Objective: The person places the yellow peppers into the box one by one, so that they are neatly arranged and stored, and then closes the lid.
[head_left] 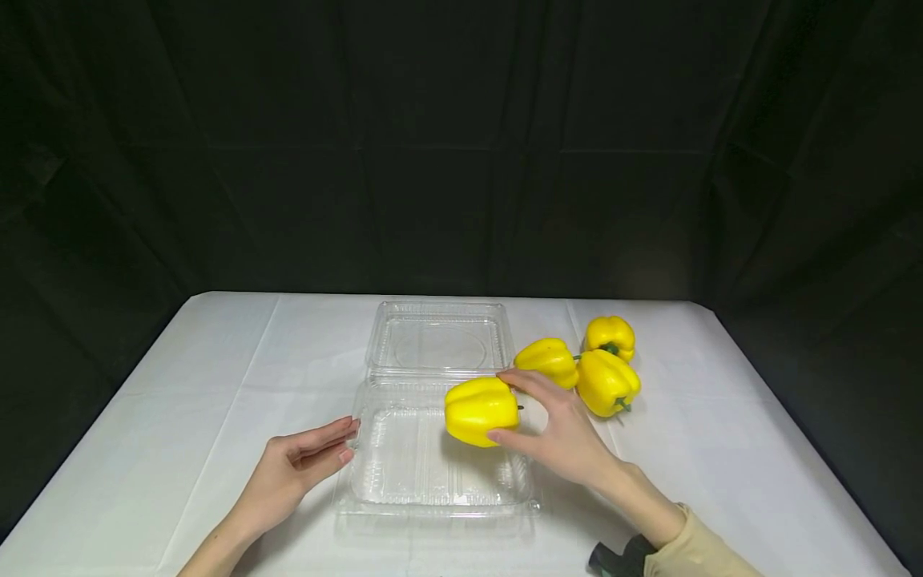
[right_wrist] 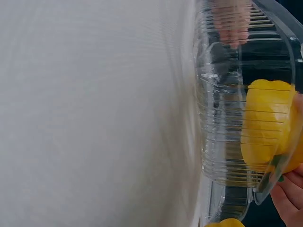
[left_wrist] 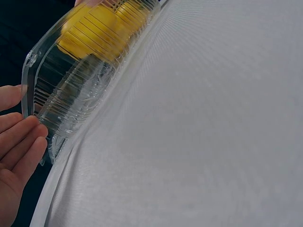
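A clear plastic clamshell container (head_left: 433, 465) lies unfolded, its lid (head_left: 440, 340) laid back on the far side. Over the right part of its base, my right hand (head_left: 558, 429) holds a yellow bell pepper (head_left: 479, 410) between thumb and fingers, the stem toward the palm. The same pepper (right_wrist: 267, 123) shows through the ribbed wall in the right wrist view. At the container's left rim is my left hand (head_left: 296, 465), its fairly straight fingers and thumb right at the edge. The left wrist view shows those fingertips (left_wrist: 28, 127) by the rim.
Three more yellow bell peppers (head_left: 548, 362) (head_left: 610, 336) (head_left: 608, 383) lie grouped on the white cloth right of the lid. A black object (head_left: 620, 557) shows at the right wrist by the sleeve. A dark curtain (head_left: 461, 160) stands behind the table (head_left: 180, 385).
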`<state>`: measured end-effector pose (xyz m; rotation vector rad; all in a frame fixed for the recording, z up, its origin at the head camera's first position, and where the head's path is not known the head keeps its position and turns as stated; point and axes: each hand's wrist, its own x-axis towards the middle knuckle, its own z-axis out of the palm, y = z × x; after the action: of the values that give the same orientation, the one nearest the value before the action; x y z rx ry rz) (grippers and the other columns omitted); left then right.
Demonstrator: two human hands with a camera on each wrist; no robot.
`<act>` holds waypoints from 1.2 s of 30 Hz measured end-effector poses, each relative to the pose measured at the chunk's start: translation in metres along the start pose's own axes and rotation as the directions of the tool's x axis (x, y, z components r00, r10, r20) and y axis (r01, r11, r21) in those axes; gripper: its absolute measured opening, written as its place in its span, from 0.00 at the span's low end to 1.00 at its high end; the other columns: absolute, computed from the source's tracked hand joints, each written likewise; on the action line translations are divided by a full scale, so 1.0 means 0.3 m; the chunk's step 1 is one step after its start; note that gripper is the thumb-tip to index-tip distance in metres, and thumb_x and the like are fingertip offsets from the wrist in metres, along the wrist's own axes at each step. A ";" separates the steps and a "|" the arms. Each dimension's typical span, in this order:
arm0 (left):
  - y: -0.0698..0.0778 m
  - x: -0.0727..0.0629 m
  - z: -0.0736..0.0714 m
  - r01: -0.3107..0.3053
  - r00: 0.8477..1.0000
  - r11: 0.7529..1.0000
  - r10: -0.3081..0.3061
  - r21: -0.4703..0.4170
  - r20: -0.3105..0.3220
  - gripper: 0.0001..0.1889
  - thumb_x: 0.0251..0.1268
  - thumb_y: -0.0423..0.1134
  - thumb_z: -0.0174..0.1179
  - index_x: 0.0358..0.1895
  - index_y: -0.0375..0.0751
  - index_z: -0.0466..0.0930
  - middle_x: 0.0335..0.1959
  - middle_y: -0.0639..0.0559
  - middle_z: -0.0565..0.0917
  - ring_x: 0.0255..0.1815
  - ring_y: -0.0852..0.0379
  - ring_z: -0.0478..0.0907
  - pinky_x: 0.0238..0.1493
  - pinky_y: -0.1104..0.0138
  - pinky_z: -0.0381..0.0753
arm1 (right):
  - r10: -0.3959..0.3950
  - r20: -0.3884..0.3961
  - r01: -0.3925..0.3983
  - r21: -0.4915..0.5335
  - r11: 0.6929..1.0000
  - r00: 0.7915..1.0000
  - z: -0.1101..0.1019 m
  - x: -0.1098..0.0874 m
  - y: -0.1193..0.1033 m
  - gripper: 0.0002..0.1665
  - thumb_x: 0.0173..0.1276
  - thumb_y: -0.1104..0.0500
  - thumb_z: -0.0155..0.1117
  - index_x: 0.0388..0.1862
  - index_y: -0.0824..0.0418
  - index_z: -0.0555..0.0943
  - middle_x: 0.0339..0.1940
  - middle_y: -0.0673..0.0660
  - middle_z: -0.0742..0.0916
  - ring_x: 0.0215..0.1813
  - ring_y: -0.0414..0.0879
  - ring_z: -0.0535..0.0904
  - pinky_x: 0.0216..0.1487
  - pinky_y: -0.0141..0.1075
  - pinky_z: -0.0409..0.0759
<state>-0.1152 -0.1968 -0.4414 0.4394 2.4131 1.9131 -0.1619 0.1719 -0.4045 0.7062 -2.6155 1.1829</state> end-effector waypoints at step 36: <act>0.005 -0.003 0.001 0.004 1.000 1.000 -0.004 0.003 0.005 0.23 0.67 0.39 0.66 0.64 0.39 0.79 0.62 0.46 0.82 0.59 0.62 0.81 0.57 0.71 0.83 | -0.068 -0.020 0.067 -0.043 0.997 0.997 0.064 -0.012 0.030 0.44 0.53 0.48 0.82 0.67 0.57 0.75 0.68 0.53 0.79 0.71 0.55 0.72 0.70 0.56 0.73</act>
<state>-0.1141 -0.1963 -0.4401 0.4383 2.4119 1.9051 -0.1627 0.1640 -0.4244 0.7635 -2.5695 1.1068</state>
